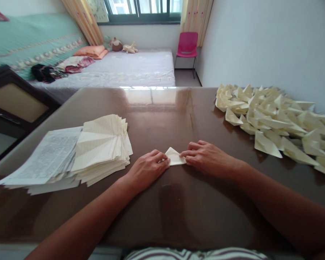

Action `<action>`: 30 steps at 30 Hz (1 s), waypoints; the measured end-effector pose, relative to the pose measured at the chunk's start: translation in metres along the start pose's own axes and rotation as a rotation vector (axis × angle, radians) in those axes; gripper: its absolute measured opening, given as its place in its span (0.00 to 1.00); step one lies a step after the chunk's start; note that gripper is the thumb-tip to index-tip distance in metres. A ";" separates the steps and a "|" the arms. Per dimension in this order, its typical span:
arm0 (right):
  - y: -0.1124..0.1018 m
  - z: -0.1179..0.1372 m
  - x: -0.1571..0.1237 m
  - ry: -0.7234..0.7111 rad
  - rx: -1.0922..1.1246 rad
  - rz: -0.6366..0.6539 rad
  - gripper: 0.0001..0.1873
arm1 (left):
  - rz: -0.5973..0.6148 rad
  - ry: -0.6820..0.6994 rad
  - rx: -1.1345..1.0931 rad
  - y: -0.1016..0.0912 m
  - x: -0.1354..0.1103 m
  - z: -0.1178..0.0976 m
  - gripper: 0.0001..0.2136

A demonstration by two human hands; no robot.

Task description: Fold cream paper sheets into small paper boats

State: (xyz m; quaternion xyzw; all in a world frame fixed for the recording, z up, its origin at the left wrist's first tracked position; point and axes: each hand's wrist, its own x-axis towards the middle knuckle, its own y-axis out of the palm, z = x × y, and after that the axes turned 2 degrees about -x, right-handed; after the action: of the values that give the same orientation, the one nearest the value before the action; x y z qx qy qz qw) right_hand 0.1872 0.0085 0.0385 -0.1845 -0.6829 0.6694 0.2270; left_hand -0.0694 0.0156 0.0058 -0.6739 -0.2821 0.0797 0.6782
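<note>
A small folded sheet of cream paper (174,157) lies on the brown table in front of me, its peak pointing away. My left hand (151,164) grips its left corner, fingers bent and pressed together. At the opposite corner, my right hand (202,155) has its curled fingertips pressed on the paper. Parts of both lower corners are hidden under the fingers.
On the left of the glossy table (151,122) lie a stack of cream paper (100,144) and printed white sheets (47,155). A heap of folded paper boats (276,115) fills the right side, near the wall. Beyond stand a bed (141,68) and a pink chair (187,45).
</note>
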 end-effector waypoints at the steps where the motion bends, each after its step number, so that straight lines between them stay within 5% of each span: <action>1: 0.000 0.001 0.000 0.010 -0.002 0.001 0.05 | 0.011 -0.002 0.002 0.000 -0.001 0.000 0.09; 11: -0.004 0.001 0.002 0.071 0.018 0.078 0.12 | 0.085 -0.042 0.113 0.000 -0.001 -0.005 0.07; 20: 0.020 0.025 0.021 0.180 0.005 -0.127 0.16 | -0.093 0.022 0.138 -0.004 0.000 -0.008 0.06; 25: 0.027 0.030 0.025 0.288 0.143 -0.231 0.13 | -0.410 -0.187 -0.125 -0.004 0.005 -0.011 0.11; 30: 0.027 0.032 0.025 0.305 0.328 -0.293 0.11 | -0.468 -0.424 -0.619 0.006 0.011 -0.014 0.17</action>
State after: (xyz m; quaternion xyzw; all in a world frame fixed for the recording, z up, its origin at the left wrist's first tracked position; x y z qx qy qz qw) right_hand 0.1469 -0.0035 0.0133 -0.1431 -0.5428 0.6954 0.4487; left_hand -0.0515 0.0095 0.0037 -0.7320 -0.5706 -0.0275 0.3713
